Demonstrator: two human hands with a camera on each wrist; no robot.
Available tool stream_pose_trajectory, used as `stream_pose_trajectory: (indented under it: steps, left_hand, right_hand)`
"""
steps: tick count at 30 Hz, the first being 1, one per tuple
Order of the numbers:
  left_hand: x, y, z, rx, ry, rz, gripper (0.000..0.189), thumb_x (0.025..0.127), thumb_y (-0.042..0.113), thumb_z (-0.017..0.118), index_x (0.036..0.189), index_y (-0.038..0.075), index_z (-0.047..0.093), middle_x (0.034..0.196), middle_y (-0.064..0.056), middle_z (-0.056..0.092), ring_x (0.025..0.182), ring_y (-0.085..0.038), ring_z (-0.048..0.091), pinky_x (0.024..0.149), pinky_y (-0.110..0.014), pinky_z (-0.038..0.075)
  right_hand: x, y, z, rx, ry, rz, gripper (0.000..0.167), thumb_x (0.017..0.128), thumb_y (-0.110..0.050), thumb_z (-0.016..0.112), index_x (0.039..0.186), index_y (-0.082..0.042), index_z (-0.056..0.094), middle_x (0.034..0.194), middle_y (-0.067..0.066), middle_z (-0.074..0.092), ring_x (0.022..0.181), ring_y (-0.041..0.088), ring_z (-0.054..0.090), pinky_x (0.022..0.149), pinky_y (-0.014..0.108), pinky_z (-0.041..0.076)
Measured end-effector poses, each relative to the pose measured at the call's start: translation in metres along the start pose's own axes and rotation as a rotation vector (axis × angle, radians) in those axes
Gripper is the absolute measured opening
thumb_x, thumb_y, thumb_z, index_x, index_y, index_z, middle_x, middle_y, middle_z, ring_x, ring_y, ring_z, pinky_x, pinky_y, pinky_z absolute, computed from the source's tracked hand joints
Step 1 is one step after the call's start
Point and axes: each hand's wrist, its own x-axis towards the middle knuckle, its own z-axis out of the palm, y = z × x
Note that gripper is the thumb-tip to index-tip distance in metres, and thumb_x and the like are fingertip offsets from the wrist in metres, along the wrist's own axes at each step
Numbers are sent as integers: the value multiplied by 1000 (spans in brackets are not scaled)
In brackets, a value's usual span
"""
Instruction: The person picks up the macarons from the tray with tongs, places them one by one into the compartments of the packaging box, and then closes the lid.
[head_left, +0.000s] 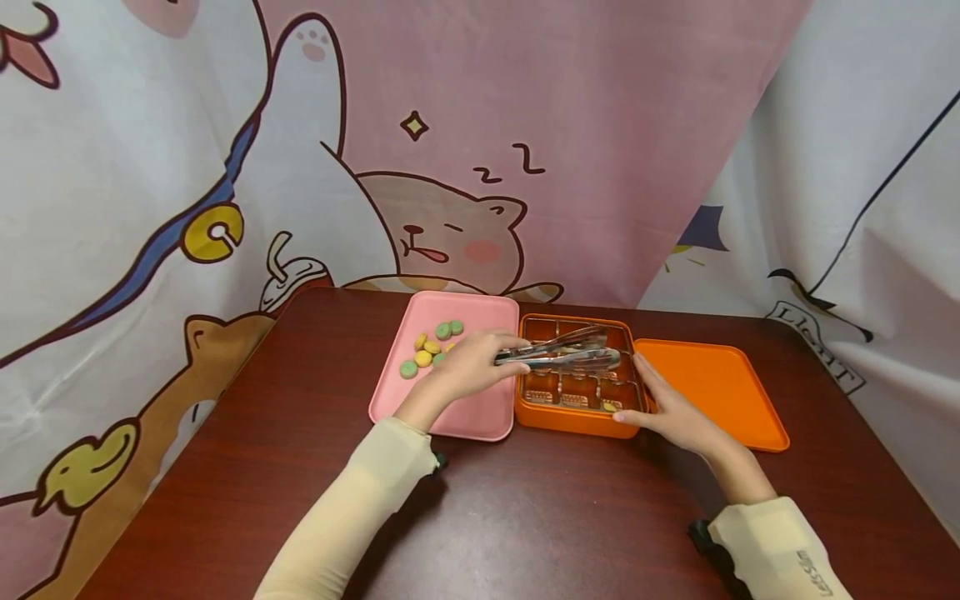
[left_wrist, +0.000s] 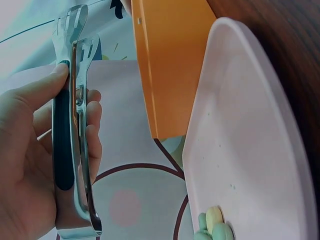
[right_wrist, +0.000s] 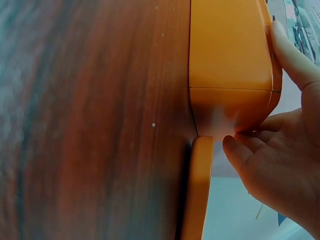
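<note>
Metal tongs [head_left: 581, 358] with dark handle grips are held in my left hand [head_left: 471, 363], their slotted heads over an orange box [head_left: 570, 419]. In the left wrist view, my thumb lies on one arm of the tongs [left_wrist: 64, 135] and my fingers wrap the other. Clear compartments fill the box, and a small yellow piece [head_left: 611, 407] sits in the front right one. My right hand [head_left: 670, 412] grips the box's right front corner, thumb on the front rim, fingers along the right side. Several green and yellow macaron-like pieces [head_left: 423, 358] lie on a pink tray [head_left: 487, 417], partly behind my left hand.
A flat orange lid [head_left: 705, 387] lies right of the box, close to my right hand. The pink tray stands against the box's left side. All rest on a dark wooden table [head_left: 525, 517], with a cartoon-printed curtain [head_left: 600, 167] behind its back edge.
</note>
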Motion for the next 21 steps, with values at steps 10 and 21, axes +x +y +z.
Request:
stream_pose_trajectory:
  steps: [10,21]
  left_hand:
    - [-11,-12,-12,-29,37,-25,39,94,34,69,126,13,68,125,-2,70,117,-18,65,103,-36,49]
    - [-31,-29,-27,7,100,-88,40,93,35,70,128,16,68,124,-1,70,114,-19,64,98,-41,50]
  right_hand:
    - [4,1,1,-16,37,-28,108,89,-33,75,159,-2,0,166,26,-2,148,54,7,110,75,15]
    - [-11,0,-5,-62,147,-47,94,86,-33,78,157,-2,25,157,28,33,138,53,39,107,56,38]
